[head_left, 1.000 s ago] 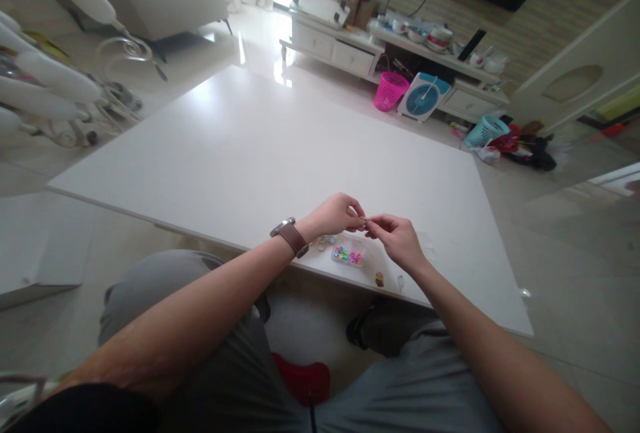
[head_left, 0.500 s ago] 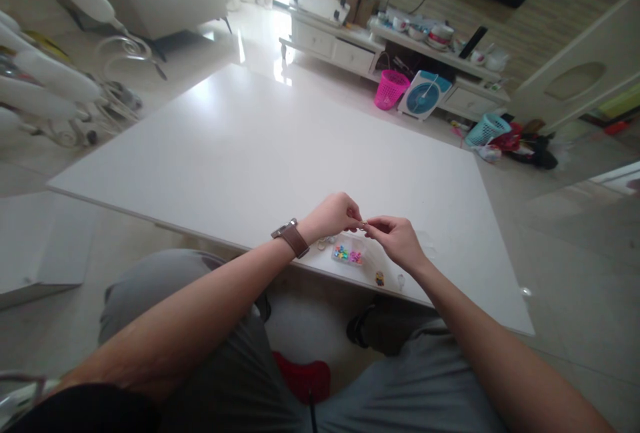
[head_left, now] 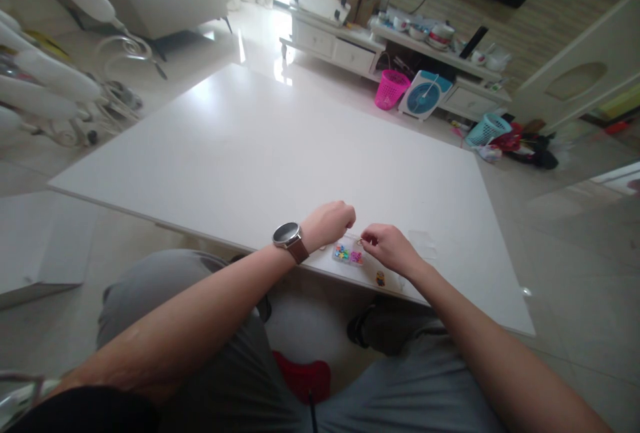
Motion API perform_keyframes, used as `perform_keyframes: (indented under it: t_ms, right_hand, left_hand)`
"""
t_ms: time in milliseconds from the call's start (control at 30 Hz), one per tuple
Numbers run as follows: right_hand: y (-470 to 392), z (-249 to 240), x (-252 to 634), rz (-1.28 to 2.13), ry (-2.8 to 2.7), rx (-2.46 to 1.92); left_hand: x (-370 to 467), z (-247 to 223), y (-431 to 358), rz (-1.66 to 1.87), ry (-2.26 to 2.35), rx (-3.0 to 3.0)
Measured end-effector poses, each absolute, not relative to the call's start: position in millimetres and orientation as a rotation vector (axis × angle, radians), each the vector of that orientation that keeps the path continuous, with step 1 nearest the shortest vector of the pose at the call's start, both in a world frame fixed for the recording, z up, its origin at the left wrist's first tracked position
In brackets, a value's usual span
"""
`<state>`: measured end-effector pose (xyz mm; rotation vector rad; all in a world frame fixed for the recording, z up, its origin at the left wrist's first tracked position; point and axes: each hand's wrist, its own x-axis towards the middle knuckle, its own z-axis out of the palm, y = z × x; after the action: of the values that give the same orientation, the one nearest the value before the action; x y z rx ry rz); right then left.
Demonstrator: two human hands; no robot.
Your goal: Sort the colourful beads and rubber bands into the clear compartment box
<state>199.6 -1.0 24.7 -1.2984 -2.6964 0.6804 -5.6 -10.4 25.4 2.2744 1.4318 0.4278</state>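
Observation:
My left hand (head_left: 337, 217), with a watch (head_left: 288, 235) on its wrist, is curled closed above the table edge; whatever its fingers hold is hidden. Just to its right, my right hand (head_left: 389, 245) pinches a small gold-coloured ring (head_left: 359, 242) between thumb and fingertips. Below the hands, a clear compartment box (head_left: 349, 262) holds small colourful pieces on one side and pink ones on the other. A small yellow figure (head_left: 381, 278) lies near the table's front edge, below my right hand.
The white table (head_left: 260, 153) spreads out ahead. Faint clear flat pieces (head_left: 423, 244) lie right of my right hand. Beyond stand a pink basket (head_left: 391, 89), a blue fan (head_left: 425, 95) and a low cabinet (head_left: 333, 49). White chairs (head_left: 55, 76) are at the left.
My hands, which met at the fingertips, have come apart. The right has lowered slightly with the ring, and the left has turned so that its watch face shows.

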Motion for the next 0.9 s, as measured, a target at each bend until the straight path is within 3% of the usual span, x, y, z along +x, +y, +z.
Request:
perform_keyframes:
  t_ms: [367, 900]
  right_hand:
    - [-6, 23, 195, 0.405, -2.985, -1.395]
    - [-11, 29, 195, 0.418, -3.012, -1.36]
  left_hand:
    - [-1, 32, -13, 0.292, 1.497, 2.404]
    - [-5, 38, -14, 0.11, 1.411, 2.441]
